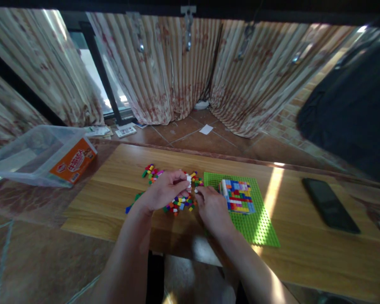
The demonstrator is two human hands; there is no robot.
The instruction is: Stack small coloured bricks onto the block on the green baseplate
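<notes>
My left hand is above a loose pile of small coloured bricks, its fingers closed around white bricks. Close by on the right, my right hand pinches a small white piece, seemingly a brick, between thumb and fingers. Just beyond that hand lies a green baseplate. On it stands a rectangular block built of many-coloured bricks, with a white strip along its left side. The fingers hide part of the pile.
A clear plastic bin with an orange label stands left of the wooden table. A dark phone lies on the table's right. Striped curtains hang behind, and a dark cloth-like shape fills the far right.
</notes>
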